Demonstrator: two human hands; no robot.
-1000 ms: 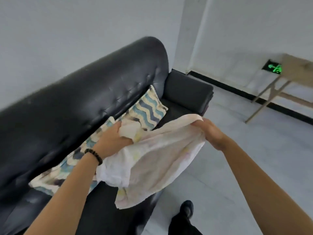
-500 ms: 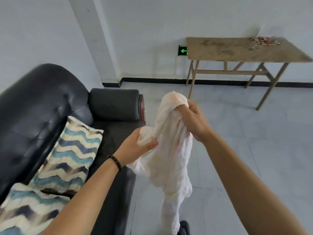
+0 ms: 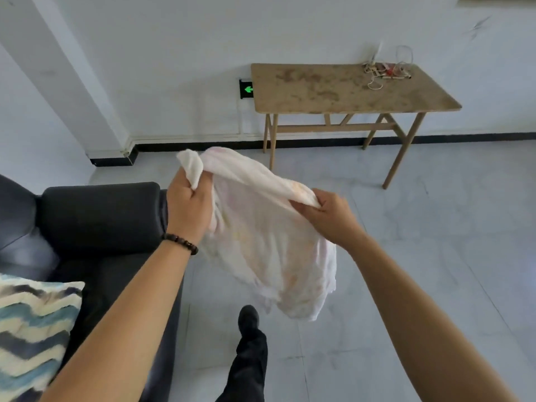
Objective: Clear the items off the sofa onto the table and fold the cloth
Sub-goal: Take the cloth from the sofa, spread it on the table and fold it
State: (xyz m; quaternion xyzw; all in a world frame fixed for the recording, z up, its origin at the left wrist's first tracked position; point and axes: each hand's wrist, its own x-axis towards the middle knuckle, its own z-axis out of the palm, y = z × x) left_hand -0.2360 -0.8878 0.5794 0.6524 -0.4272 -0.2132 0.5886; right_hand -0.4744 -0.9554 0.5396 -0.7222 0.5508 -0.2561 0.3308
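Left hand (image 3: 188,207) and right hand (image 3: 333,219) each hold a closed grip on the white cloth (image 3: 269,245), which hangs clear of the floor. Black sofa (image 3: 98,216) at left; wooden counter (image 3: 348,91) well apart.

**Layout of the Work Area**

The sofa (image 3: 95,224) stands at the left, with a cushion (image 3: 32,335) on its seat at the near end. The desk (image 3: 345,88) stands against the far wall, ahead and to the right, well apart from the sofa. A tangle of cords and small items (image 3: 385,72) lies on its rear right corner. The cloth (image 3: 269,250) hangs above the floor (image 3: 435,242), between sofa and desk, held between the left hand (image 3: 188,207) and the right hand (image 3: 333,219).
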